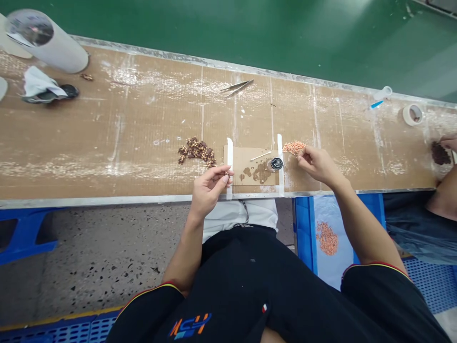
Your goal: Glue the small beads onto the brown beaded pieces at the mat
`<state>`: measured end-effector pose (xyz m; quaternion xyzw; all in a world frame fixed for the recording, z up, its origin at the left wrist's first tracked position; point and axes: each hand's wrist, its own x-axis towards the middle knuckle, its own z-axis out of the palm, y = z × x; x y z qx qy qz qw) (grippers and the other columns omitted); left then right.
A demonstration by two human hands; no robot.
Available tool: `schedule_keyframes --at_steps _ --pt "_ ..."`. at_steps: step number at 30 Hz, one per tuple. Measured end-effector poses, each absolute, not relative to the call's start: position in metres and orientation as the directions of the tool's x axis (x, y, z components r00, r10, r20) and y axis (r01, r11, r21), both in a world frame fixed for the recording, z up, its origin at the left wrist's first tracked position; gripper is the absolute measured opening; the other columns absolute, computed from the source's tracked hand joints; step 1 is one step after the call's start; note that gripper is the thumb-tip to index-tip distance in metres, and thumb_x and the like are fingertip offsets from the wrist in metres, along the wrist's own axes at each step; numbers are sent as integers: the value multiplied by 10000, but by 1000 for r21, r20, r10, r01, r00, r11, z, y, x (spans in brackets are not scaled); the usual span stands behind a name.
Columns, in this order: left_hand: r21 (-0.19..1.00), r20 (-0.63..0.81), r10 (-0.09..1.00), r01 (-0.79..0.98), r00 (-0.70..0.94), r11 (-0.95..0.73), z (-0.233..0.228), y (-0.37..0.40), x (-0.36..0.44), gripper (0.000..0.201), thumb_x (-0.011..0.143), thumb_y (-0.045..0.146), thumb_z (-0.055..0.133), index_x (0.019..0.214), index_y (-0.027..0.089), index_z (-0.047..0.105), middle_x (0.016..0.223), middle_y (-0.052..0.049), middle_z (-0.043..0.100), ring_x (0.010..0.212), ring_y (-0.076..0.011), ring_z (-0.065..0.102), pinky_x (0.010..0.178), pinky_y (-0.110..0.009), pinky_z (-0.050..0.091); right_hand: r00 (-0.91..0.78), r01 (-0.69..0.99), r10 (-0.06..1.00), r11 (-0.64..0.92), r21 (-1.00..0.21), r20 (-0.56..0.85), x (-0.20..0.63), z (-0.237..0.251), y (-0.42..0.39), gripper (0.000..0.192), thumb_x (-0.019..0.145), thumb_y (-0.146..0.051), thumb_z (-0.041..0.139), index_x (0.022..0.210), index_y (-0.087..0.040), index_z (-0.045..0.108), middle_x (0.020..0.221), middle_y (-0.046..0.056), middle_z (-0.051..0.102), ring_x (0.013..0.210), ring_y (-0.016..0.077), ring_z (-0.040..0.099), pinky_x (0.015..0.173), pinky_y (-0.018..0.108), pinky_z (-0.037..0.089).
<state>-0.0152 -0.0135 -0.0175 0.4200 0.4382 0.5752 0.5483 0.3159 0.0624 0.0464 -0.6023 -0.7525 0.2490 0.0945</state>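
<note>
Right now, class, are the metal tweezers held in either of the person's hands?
No. The tweezers lie on the far side of the bench, apart from the left hand and the right hand.

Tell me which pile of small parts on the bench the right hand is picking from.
The right hand is at the pale orange pile, just right of the taped cardboard square. The dark brown pile lies left of the cardboard, above the left hand.

Left hand point(210, 183) raised just left of the taped cardboard square point(254, 166), fingertips pinched on something too small to tell. Right hand point(316, 163) just right of that square, fingers touching the pink pile point(294, 147). Brown pile point(196, 151) left of the square; tweezers point(237, 87) well beyond it; small dark pot point(276, 164) on it.
</note>
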Motion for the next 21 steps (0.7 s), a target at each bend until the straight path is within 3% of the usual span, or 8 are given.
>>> schedule_keyframes --at_steps 6,21 --pt "962 -11 1000 -274 -29 2 -17 -13 -16 310 851 415 871 1060 190 827 914 -80 818 716 -144 750 642 -247 649 -343 782 936 237 -577 -79 285 65 51 133 857 -284 554 750 -260 478 653 -9 519 590 157 436 606 301 368" --pt "950 -58 998 -307 -1 55 -15 -15 -15 340 843 443 876 1036 175 794 917 -92 814 727 -166 757 650 -279 649 -321 880 941 255 -402 -107 264 62 48 146 890 -305 550 781 -263 463 738 44 611 688 208 556 679 330 403"
